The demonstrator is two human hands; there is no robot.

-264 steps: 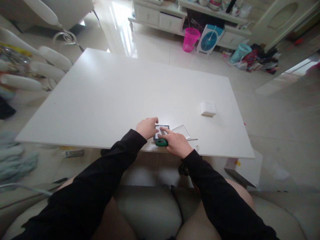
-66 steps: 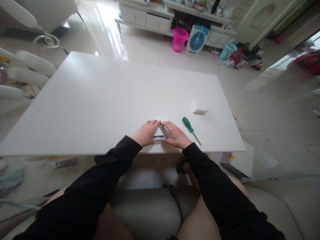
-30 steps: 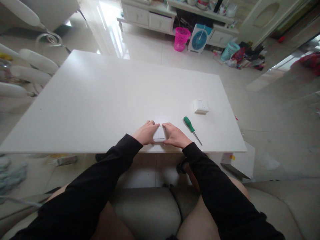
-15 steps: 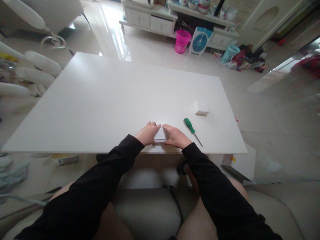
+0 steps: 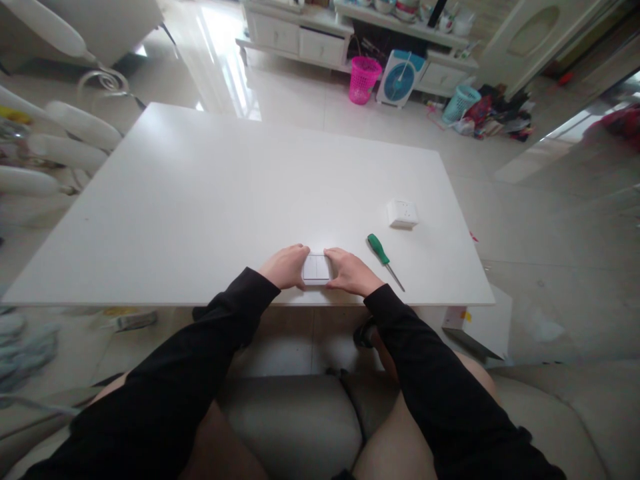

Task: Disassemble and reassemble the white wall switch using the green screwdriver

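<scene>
A white two-button wall switch (image 5: 317, 268) lies face up near the front edge of the white table (image 5: 210, 200). My left hand (image 5: 284, 266) grips its left side with curled fingers. My right hand (image 5: 350, 272) grips its right side the same way. Both thumbs sit along the near edge of the switch. A green-handled screwdriver (image 5: 384, 253) lies on the table just right of my right hand. Farther back on the right rests a white wall socket (image 5: 402, 213).
White chairs (image 5: 60, 143) stand at the table's left. On the floor beyond are a pink basket (image 5: 363, 79), a blue-and-white fan (image 5: 399, 77) and a teal basket (image 5: 459, 101). A white box (image 5: 477, 327) sits under the table's right corner.
The dark inside of the switch seen earlier is now covered by its white front plate. The screwdriver left my right hand and lies on the table. My left hand has slid slightly left.
</scene>
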